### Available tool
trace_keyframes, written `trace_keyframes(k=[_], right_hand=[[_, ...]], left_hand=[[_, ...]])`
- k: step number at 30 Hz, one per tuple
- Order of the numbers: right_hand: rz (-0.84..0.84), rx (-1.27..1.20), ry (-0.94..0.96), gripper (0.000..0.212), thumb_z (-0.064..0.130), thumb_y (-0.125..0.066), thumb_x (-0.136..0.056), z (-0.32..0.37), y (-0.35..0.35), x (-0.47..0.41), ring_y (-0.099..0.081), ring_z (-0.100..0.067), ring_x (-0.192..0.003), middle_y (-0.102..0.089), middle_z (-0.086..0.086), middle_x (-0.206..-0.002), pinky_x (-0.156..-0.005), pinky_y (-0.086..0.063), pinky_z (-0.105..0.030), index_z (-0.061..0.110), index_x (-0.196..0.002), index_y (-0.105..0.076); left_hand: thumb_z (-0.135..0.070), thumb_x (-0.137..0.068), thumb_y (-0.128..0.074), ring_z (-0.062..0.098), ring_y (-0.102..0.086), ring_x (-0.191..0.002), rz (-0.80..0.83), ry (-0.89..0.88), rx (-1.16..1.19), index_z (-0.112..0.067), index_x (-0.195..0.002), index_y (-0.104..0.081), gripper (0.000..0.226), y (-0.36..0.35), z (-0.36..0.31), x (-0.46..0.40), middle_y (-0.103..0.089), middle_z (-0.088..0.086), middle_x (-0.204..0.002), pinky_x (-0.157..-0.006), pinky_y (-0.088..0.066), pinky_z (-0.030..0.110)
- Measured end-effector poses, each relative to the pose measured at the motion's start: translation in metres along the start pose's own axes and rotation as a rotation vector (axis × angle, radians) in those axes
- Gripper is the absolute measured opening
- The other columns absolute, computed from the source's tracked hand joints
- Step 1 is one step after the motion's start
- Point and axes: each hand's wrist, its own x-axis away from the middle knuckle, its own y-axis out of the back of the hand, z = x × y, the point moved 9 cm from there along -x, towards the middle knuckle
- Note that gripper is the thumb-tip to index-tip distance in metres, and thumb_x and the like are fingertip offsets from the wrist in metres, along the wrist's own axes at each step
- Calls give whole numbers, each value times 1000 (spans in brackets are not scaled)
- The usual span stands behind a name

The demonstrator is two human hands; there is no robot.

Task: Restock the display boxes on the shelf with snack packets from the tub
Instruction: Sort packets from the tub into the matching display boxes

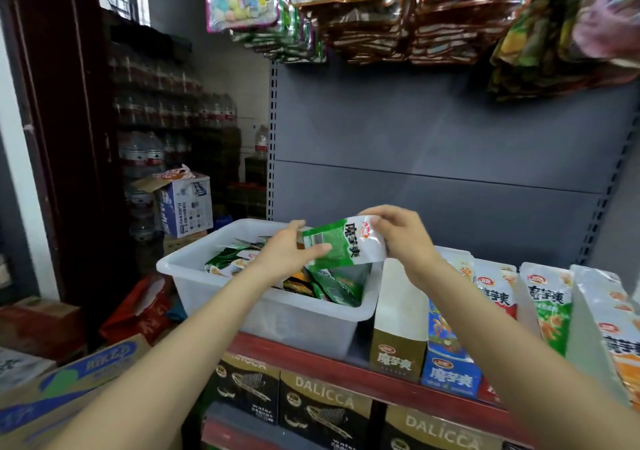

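A green and white snack packet (341, 243) is held above the white plastic tub (294, 318), which stands on the red-edged shelf (349, 368). My left hand (289, 252) grips the packet's left end. My right hand (403, 238) pinches its right end. Several green and orange packets (332, 285) lie loose in the tub. To the tub's right stand display boxes: a gold and white one (398, 338), a blue one (448, 356), then boxes with upright packets (550, 306).
Black DALICCA wafer boxes (322, 404) fill the shelf below. Bagged toys and snacks (381, 6) hang overhead against the grey back panel. Cardboard cartons (62, 384), a red bag (138, 307) and stacked water bottles (145, 151) crowd the floor at the left.
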Motion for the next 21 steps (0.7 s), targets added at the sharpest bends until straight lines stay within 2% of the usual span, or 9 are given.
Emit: trace_keyframes(k=[2,3,6,8,11,14,16,18,21], right_hand=[[-41,-35,26,30,-1,-46,-93,3,21,6,-59,-1,-61,-66,10,-70,-58,-45,-20,16,-81,-67],[-51,-49,32,31,-1,-46,-94,3,30,10,-58,-2,-60,-66,9,-70,-57,-45,-20,18,-80,-66],[-137,-82,1,25,3,-46,-95,-1,66,22,-56,-11,-68,-63,1,-78,-56,-46,-21,16,-89,-66],[-266,-10,-71,19,10,-48,-96,-11,97,28,-55,-15,-79,-61,-2,-93,-60,-46,-22,14,-108,-62],[-270,111,-360,52,39,-50,-95,-41,122,38,-54,-27,-110,-51,-12,-127,-84,-49,-36,9,-137,-40],[-158,11,-544,66,53,-49,-91,-56,123,53,-63,-32,-101,-54,-21,-120,-88,-52,-38,7,-137,-35],[-122,-266,-519,49,41,-53,-94,-53,118,56,-67,-34,-91,-59,-26,-113,-82,-57,-39,3,-123,-42],[-157,-381,-402,23,15,-51,-97,-45,124,53,-67,-30,-82,-60,-29,-114,-70,-59,-35,-3,-111,-49],[-245,-310,-272,17,-6,-45,-93,-43,143,49,-64,-23,-76,-65,-21,-107,-64,-56,-35,2,-102,-58]], left_hand=[[-42,-81,-70,23,-40,-130,18,43,48,-15,-145,-27,82,-10,-7,1,-39,9,-144,-103,-36,34],[-37,-81,-71,21,-49,-121,12,43,98,-14,-140,-33,74,-13,-13,2,-48,9,-135,-97,-42,33],[-14,-84,-69,7,-63,-67,85,32,420,-9,-107,-54,27,-34,-38,7,-64,3,-86,-59,-51,22],[-9,-84,-69,10,-60,-55,55,-16,495,-12,-84,-56,13,-43,-53,8,-61,4,-73,-53,-51,25],[-15,-81,-72,13,-42,-55,-186,-221,288,-19,-66,-48,29,-40,-82,14,-44,-4,-59,-56,-39,26],[-20,-80,-72,10,-46,-62,-315,-508,157,-21,-67,-53,23,-45,-124,37,-49,-9,-64,-61,-37,28],[-23,-78,-70,7,-53,-71,-222,-717,95,-15,-75,-66,9,-64,-150,52,-58,-7,-75,-68,-44,31],[-27,-75,-70,8,-56,-82,-74,-835,-41,-15,-84,-72,15,-91,-163,59,-64,-5,-86,-75,-47,37],[-33,-73,-78,12,-45,-111,131,-765,-174,-25,-110,-69,40,-123,-160,55,-57,-6,-119,-98,-36,34]])
